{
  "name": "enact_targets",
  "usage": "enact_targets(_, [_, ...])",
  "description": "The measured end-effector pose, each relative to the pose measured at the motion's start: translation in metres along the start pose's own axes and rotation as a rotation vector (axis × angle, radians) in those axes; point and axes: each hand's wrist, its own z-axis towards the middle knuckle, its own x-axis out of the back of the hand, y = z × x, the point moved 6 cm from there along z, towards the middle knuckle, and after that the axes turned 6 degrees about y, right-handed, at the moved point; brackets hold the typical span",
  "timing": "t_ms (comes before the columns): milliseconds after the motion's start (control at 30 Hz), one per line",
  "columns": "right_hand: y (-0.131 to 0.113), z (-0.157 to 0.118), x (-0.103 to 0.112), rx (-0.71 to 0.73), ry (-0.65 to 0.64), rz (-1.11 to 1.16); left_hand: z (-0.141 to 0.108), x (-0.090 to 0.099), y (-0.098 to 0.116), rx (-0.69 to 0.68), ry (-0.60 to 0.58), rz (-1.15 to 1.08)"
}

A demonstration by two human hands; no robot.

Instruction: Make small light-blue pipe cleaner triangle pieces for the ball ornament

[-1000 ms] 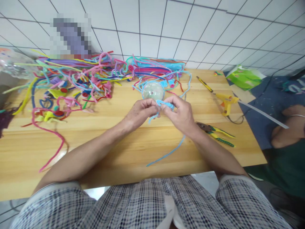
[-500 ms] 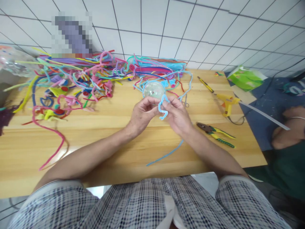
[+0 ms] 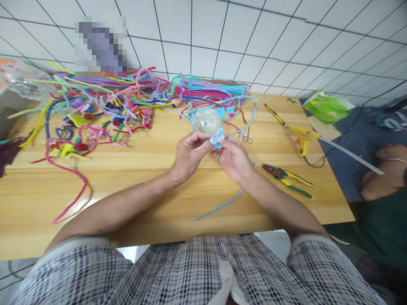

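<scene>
Between my two hands is a light blue pipe cleaner [image 3: 217, 139], bent into small loops. My left hand [image 3: 191, 154] pinches its left side with thumb and fingers. On the other side my right hand [image 3: 234, 156] grips it with the fingertips. Just beyond the fingers sits a clear round ball [image 3: 206, 120] with a blue pipe cleaner around its edge; its near side is partly hidden by my hands. A straighter blue pipe cleaner [image 3: 219, 209] lies on the table [image 3: 152, 216], partly under my right forearm.
Many coloured pipe cleaners [image 3: 104, 106] heap along the back left. To the right lie pliers [image 3: 288, 180], a yellow glue gun [image 3: 303, 137] with its cord, a utility knife [image 3: 274, 114] and small scissors [image 3: 248, 137]. Another person's arm [image 3: 383, 173] is at the far right.
The light blue pipe cleaner was an open zigzag with a hanging tail; now it is folded into a compact looped shape. My right hand has turned and its fingers have shifted lower.
</scene>
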Motion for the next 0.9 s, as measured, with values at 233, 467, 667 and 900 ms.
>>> enact_targets(233, [-0.049, -0.016, 0.01, 0.865, 0.086, -0.772, 0.008, 0.005, -0.002, 0.081, 0.0, 0.166])
enact_targets(467, [-0.052, -0.008, 0.01, 1.024, -0.07, -0.972, 0.009, 0.002, -0.006, -0.045, -0.11, 0.327])
enact_targets(667, [-0.048, -0.003, 0.013, 1.033, -0.109, -0.948, 0.001, -0.001, 0.01, -0.314, -0.157, 0.547])
enact_targets(900, [-0.038, 0.008, 0.018, 0.709, -0.123, -0.72, -0.001, -0.003, 0.019, -0.488, -0.201, 0.599])
